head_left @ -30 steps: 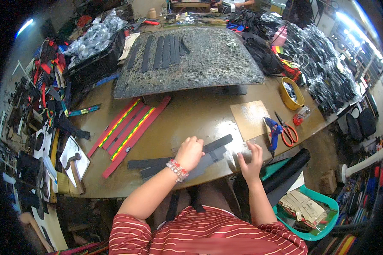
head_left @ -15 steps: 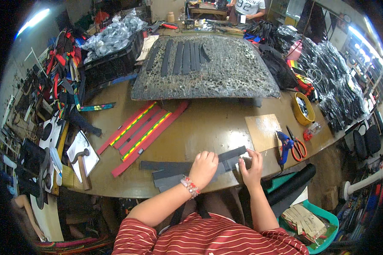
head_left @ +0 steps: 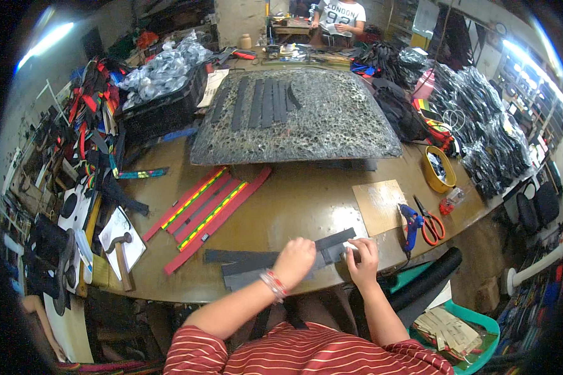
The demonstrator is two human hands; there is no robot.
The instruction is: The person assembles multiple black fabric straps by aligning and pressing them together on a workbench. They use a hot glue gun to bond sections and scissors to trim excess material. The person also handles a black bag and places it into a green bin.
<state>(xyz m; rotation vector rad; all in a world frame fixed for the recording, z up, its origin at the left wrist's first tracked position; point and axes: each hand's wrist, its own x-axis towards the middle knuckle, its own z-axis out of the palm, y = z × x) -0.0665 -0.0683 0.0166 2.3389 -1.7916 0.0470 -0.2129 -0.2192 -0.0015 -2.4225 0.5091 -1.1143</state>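
Note:
Several dark grey fabric strips (head_left: 247,267) lie overlapped at the table's near edge. My left hand (head_left: 296,259), with fingers curled down, presses on the top strip (head_left: 336,238), which slants up to the right. Between the closed thumb and fingers of my right hand (head_left: 363,262) is a small white piece (head_left: 350,246), perhaps chalk, beside that strip's right end. What lies under my left fingers is hidden. Right of my right hand are a blue glue gun (head_left: 410,226) and orange-handled scissors (head_left: 433,229).
Red straps with patterned bands (head_left: 207,219) lie left of centre. A pitted dark slab (head_left: 331,119) bearing dark strips stands behind. A hammer (head_left: 122,257) rests at left, a tan board (head_left: 376,203) and yellow tub (head_left: 436,181) at right. Another person (head_left: 340,17) is at the far end.
My right fingers, spread at the strip's end before, have closed on the white piece and drawn slightly nearer. My left hand keeps its place on the strip. The whole view has shifted a little.

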